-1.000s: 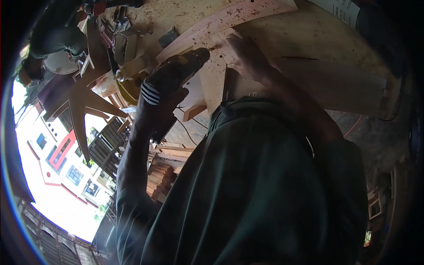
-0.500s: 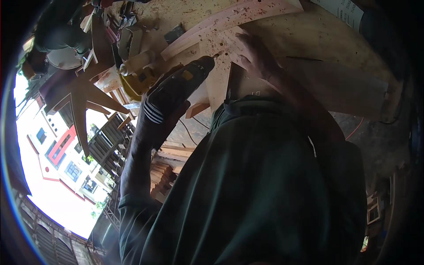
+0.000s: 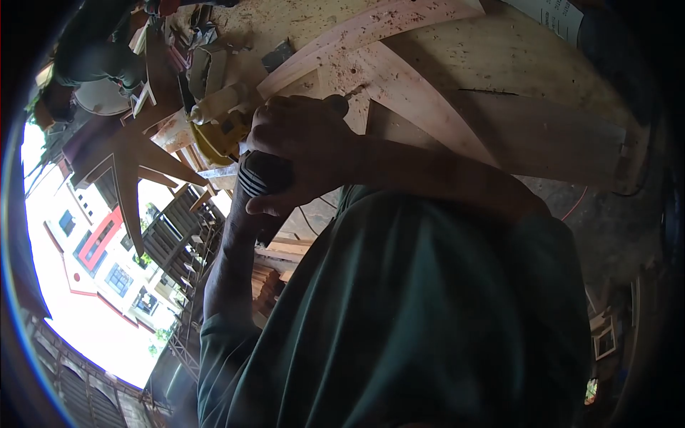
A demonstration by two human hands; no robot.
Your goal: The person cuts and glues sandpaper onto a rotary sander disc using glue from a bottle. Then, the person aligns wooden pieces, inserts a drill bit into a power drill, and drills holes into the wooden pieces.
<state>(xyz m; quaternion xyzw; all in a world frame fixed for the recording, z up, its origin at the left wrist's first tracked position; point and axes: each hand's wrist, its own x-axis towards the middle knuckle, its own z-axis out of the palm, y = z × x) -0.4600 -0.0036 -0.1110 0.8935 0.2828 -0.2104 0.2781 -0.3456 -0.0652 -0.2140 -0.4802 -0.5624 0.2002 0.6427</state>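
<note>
A dark power drill (image 3: 265,174) with pale stripes at its rear points up and right. Its bit meets a curved wooden piece (image 3: 410,87) near where it joins other curved wood (image 3: 342,51). My right hand (image 3: 307,143) lies across the drill body, fingers wrapped over the top and thumb near the rear. Behind and below it, my left hand (image 3: 246,217) is at the drill's handle, its fingers mostly hidden. Wood shavings and a dark hole show on the joined pieces.
A yellow tool (image 3: 217,137) lies left of the drill. Star-like wooden parts (image 3: 128,153) stand farther left. A dark block (image 3: 278,55) sits on the worktable (image 3: 528,53). A paper sheet (image 3: 553,16) is at the upper right. Another person's dark-clothed part (image 3: 93,50) shows upper left.
My right hand has left the wood and moved left onto the drill, closing over it. The drill bit has shifted slightly right, and the drill's rear has moved a little.
</note>
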